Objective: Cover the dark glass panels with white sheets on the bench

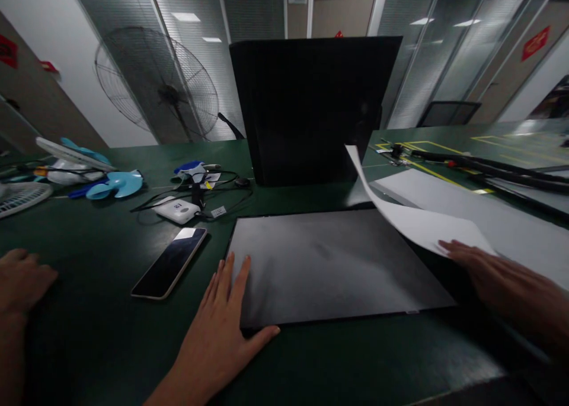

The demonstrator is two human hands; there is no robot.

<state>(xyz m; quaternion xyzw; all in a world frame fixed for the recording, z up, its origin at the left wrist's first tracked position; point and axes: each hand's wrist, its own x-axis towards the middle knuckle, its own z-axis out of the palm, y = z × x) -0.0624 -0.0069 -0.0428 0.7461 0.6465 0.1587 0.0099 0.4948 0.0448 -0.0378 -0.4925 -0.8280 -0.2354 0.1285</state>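
A flat grey panel with a thin black frame (pixel 342 269) lies on the green table. My left hand (pixel 226 317) rests at its left edge, fingers spread and thumb at the front corner; it grips nothing. To the right, my right hand (pixel 507 281) holds a thin white sheet (pixel 413 225) near its edge. That sheet curls up, with its far corner raised above the panel's back right. The thumb is hidden under it. Beneath and beyond the curled sheet is a larger white sheet or stack (pixel 480 210).
A phone (pixel 171 264) lies left of the panel, with a white device (pixel 178 209) and cables behind it. Another person's hand (pixel 24 278) is at far left. Blue fan blades (pixel 118 185) lie beyond. A large black panel (pixel 315 109) stands behind. Black strips (pixel 502 163) lie back right.
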